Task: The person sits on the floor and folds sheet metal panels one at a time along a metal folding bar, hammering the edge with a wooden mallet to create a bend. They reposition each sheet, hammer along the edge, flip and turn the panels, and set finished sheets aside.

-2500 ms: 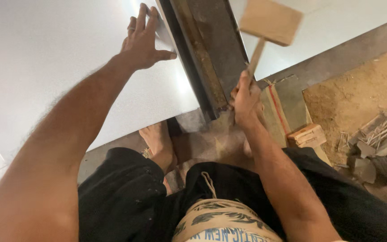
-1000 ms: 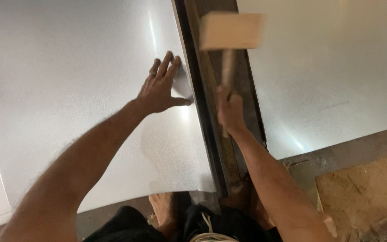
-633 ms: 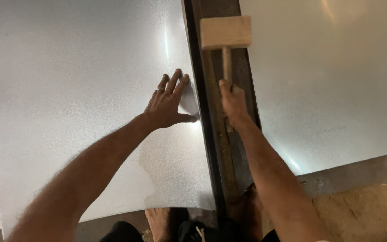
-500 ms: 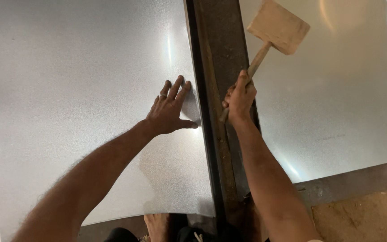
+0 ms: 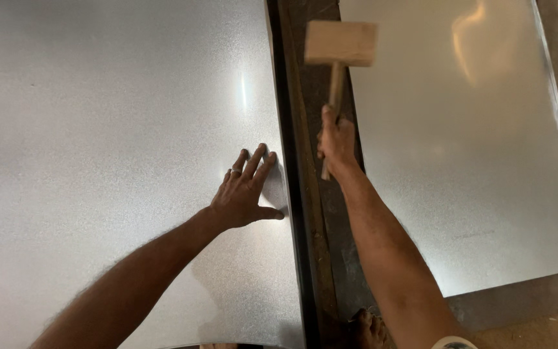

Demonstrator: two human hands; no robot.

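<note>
A big shiny metal sheet [image 5: 111, 161] is spread flat, and its right edge is laid along a dark metal beam [image 5: 305, 194]. Another sheet [image 5: 460, 148] is seen on the far side. The edge looks to be hammered down now; a straight blow onto it is needed next. The left hand [image 5: 243, 194] is pressed open on the sheet. The wooden mallet [image 5: 338, 58] is gripped tight by the right hand [image 5: 336, 142], handle running away from the person, head up top.

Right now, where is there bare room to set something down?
Bare: the left silver metal sheet beyond the left hand, and the right silver sheet. Crowded: the dark steel beam, where the right hand holds the wooden mallet.
</note>
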